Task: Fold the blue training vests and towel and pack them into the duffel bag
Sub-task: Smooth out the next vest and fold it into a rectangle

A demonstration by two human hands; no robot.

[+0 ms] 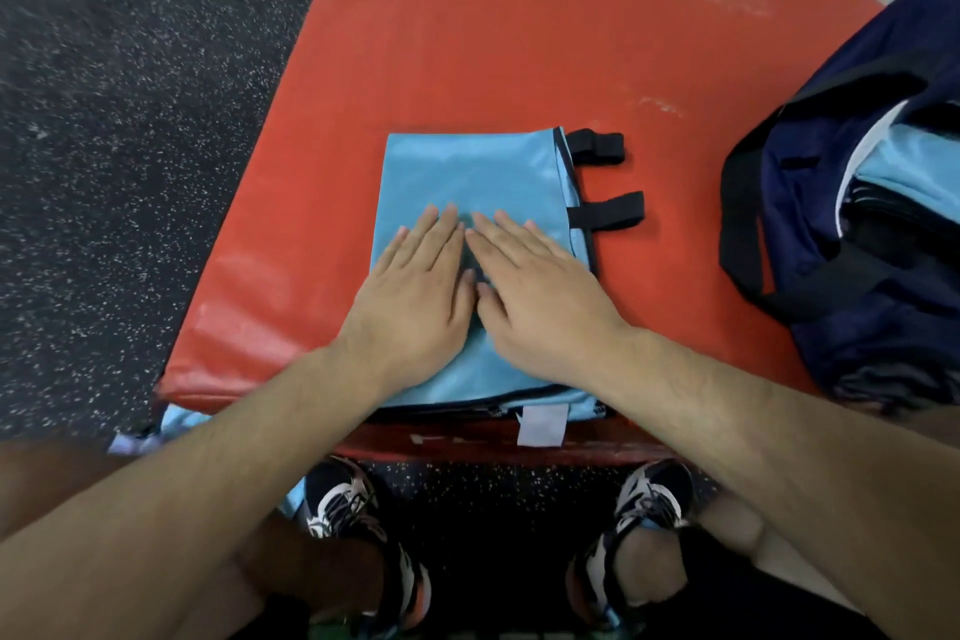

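Much of the view is dark, white-speckled rubber floor (130,120), and on it lies 1 large red padded vinyl mat (467,42). At the mat's right edge sits a navy fabric duffel bag (857,343) with black carry straps (737,203). Its top gapes open, and light-blue cloth (893,172) shows inside it.

In the middle of the mat, towards the near edge, lies a shiny light-blue training vest (478,177) folded into a flat rectangle with black trim along its right side. 2 short black elastic straps (597,148) stick out from that side onto the red surface. The vest is well apart from the bag.

Both hands lie palm-down on the nearer half of the vest, side by side with index fingers nearly touching. The left hand (415,296) has straight, slightly spread fingers pressing the cloth. The right hand (540,296) does the same. Neither grasps anything.

More light-blue cloth (182,418) hangs by the mat's near-left corner. 2 black-and-white trainers (343,499) stand on the floor below the mat's near edge. A small white label (543,425) hangs from the vest's near hem.
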